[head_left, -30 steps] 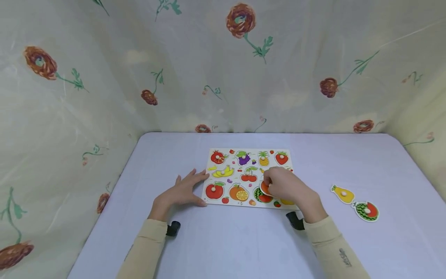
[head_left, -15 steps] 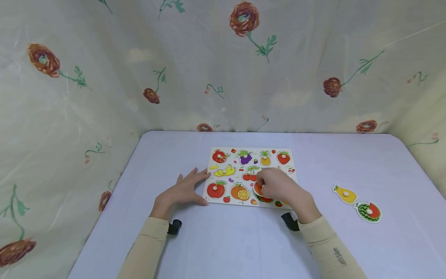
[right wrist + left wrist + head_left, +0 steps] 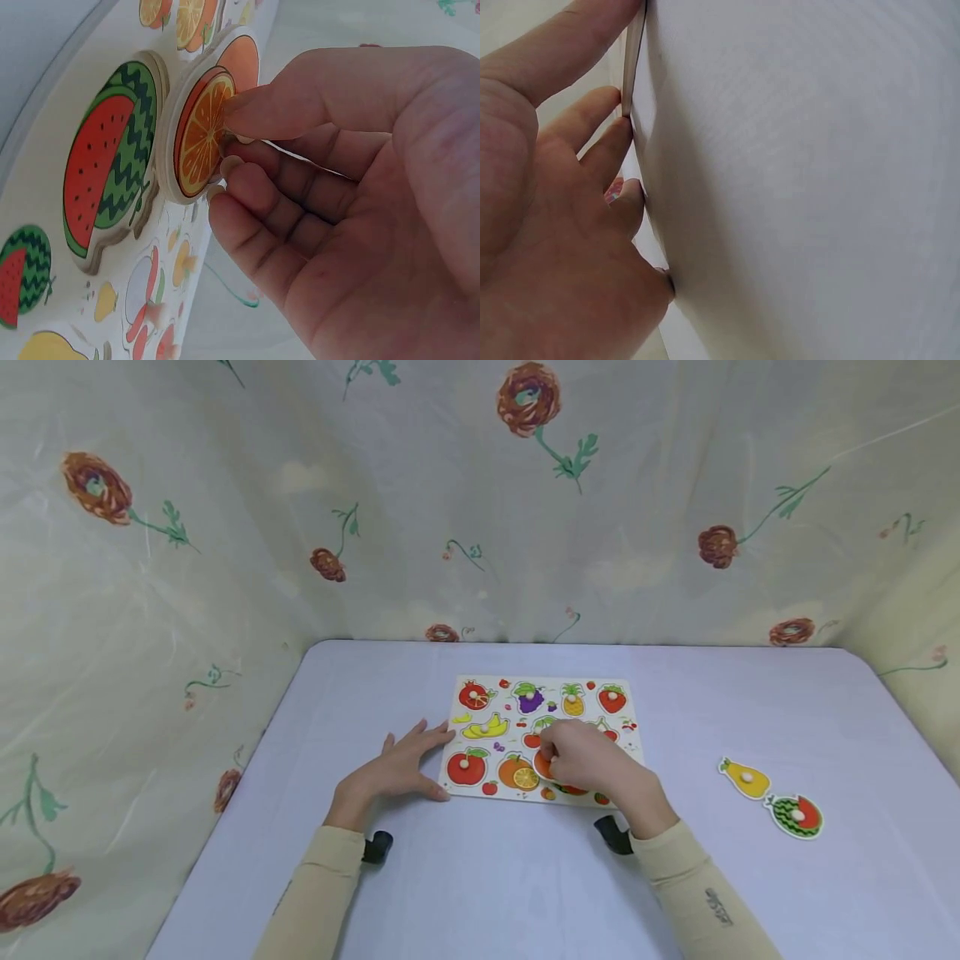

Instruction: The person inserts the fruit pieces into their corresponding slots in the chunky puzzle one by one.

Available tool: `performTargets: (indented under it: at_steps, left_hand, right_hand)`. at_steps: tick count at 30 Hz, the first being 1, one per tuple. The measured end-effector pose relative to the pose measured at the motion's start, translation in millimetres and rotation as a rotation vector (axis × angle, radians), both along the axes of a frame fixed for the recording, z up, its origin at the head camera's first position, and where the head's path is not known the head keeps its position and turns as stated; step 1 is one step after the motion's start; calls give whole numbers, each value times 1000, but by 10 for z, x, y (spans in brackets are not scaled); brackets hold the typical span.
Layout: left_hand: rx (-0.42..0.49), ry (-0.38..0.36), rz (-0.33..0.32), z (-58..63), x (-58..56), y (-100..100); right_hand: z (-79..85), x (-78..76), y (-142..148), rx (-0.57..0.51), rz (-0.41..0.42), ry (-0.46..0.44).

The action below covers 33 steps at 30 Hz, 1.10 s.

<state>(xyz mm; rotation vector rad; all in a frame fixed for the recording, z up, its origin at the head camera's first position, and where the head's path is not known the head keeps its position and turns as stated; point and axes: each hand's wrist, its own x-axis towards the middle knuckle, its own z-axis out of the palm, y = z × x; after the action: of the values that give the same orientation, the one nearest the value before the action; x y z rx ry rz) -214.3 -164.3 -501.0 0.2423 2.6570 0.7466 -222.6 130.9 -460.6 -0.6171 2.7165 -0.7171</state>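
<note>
A white fruit puzzle board (image 3: 510, 792) lies on the table, with several knobbed fruit pieces set in it. My left hand (image 3: 393, 770) rests at the board's left edge; its spread fingertips and thumb touch that edge in the left wrist view. By thumb and fingers my right hand (image 3: 592, 762) pinches an orange puzzle piece (image 3: 201, 135), printed with an orange slice. The piece is tilted over the board, beside the watermelon slot (image 3: 109, 157), and overlaps the orange picture (image 3: 513, 772) in the head view. The pinching fingers hide its knob.
On the table (image 3: 480, 893) to the right lie a pear piece (image 3: 744, 778) and a watermelon piece (image 3: 795, 817), nearly touching. A flower-patterned curtain (image 3: 420, 485) hangs behind and at both sides.
My right hand has moved left across the board with the orange piece, from over the watermelon slot towards the orange picture. The left hand stays at the board's edge.
</note>
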Motion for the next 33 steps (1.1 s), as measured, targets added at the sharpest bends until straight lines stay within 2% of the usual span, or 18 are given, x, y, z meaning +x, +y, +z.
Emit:
performTargets:
  at_steps: [7,14,21,33]
  left_hand:
    - [0,-1,0,6,-6,1]
    - [7,-1,-1,12,3,6]
    - [9,4,1,10,7,1]
    - [11,7,-1,-7,-4,-9]
  right_hand:
    - [-24,-20,-52,21,56,48]
    - [-57,-33,-124,23,84,43]
    - [-74,-27,-200,22,77,3]
    - [-78,-37,-284,32,81,-4]
